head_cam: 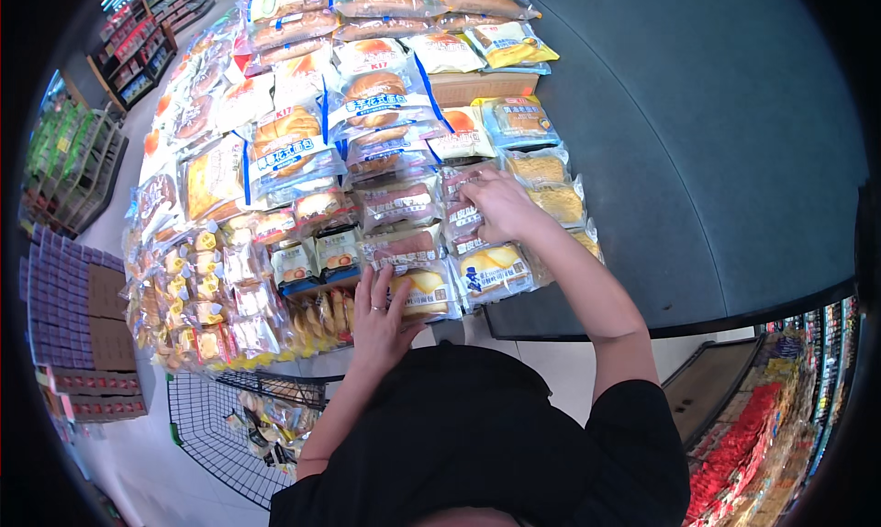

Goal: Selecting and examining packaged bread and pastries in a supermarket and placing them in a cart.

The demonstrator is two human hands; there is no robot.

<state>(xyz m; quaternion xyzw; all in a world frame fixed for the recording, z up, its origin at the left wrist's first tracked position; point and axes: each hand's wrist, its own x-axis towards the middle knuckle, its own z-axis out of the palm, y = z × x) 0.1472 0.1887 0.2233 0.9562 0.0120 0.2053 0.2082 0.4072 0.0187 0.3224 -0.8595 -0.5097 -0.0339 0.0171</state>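
Note:
My left hand (385, 313) lies at the front edge of a bread display, its fingers spread over a clear-wrapped pack of pale toast bread (425, 291) and touching the brown-purple wrapped roll (406, 246) behind it. My right hand (501, 207) reaches further in, fingers bent over a row of purple wrapped rolls (462, 214). Whether it grips one of them cannot be made out. A second pale toast pack (492, 271) lies in front of that row. Yellow wrapped cakes (556, 203) stand in a column just right of my right hand.
Bagged buns (378, 103) are piled further back, beside a cardboard box (485, 86). The dark tabletop (654, 183) extends right. A wire shopping cart (206, 437) with packaged goods stands below left. Stacked cartons (113, 313) are at left, and stocked shelves (826, 368) at lower right.

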